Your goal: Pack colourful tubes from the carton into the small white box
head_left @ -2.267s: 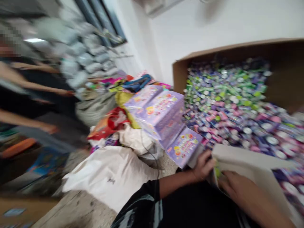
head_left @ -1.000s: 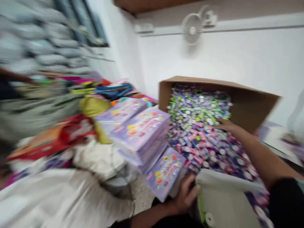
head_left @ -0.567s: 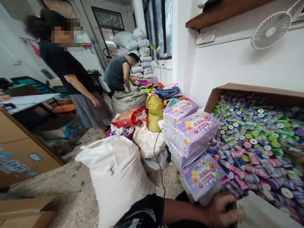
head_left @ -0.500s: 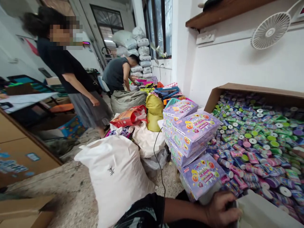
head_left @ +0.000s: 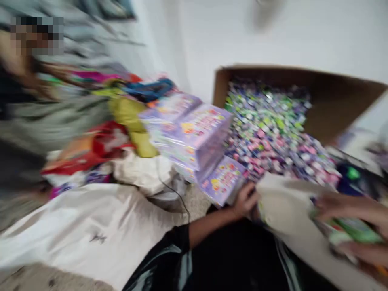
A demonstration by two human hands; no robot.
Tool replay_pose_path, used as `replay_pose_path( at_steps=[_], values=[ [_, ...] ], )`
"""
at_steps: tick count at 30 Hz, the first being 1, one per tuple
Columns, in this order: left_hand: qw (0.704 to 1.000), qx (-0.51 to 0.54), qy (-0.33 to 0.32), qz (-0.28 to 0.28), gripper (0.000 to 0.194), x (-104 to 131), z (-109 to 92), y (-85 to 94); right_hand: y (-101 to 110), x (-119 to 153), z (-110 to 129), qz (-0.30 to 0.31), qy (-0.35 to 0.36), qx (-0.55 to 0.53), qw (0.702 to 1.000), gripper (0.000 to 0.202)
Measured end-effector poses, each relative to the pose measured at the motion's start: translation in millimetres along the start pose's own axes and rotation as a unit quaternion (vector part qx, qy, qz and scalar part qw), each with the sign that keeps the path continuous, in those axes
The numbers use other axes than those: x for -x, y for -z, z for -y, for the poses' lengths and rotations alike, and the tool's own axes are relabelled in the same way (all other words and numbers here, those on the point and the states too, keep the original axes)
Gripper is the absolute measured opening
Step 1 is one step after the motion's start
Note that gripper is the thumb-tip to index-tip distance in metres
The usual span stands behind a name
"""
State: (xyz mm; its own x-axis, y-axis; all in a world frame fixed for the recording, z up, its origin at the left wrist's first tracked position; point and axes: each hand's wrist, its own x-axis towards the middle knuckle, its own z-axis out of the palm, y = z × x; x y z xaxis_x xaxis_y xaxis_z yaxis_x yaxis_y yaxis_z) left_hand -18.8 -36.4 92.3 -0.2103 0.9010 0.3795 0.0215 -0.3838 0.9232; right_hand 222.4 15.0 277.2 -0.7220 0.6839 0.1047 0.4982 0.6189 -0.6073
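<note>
The fingers of the left hand are curled over the left edge of a pale open box at lower right of the frame, pinching its thin wall. The right hand at the right edge closes around a few small green tubes just above the box's far end; blur hides the exact grip. The box looks like light, stiff card that would bend if squeezed mid-wall, so a corner is likely the safest hold. The tubes look small, smooth and light, probably prone to slip, and best gathered in a cupped fist. Beyond them a big carton spills coloured tubes, with stacked purple packs to its left and a white sack at lower left.
</note>
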Motion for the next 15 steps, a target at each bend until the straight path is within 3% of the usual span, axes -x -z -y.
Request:
replay_pose_path(
  at_steps=[3, 7, 12, 15],
  values=[
    [0.998, 0.038, 0.038, 0.026, 0.058, 2, 16, 2.6, -26, 16, 11, 0.068, -0.063, -0.059, 0.994, 0.028],
    [0.997, 0.048, 0.043, 0.035, 0.061, 0, 39, 1.5, -62, 0, -13, 0.011, -0.197, 0.021, 0.980, 0.034],
    [0.999, 0.025, -0.003, 0.020, 0.056, 4, 36, 3.5, -87, -18, -24, 0.027, -0.251, 0.029, 0.967, 0.032],
    [1.000, 0.008, -0.022, 0.018, 0.055, 3, 33, 4.2, -93, -27, -26, 0.037, -0.273, 0.015, 0.961, 0.042]
  ],
)
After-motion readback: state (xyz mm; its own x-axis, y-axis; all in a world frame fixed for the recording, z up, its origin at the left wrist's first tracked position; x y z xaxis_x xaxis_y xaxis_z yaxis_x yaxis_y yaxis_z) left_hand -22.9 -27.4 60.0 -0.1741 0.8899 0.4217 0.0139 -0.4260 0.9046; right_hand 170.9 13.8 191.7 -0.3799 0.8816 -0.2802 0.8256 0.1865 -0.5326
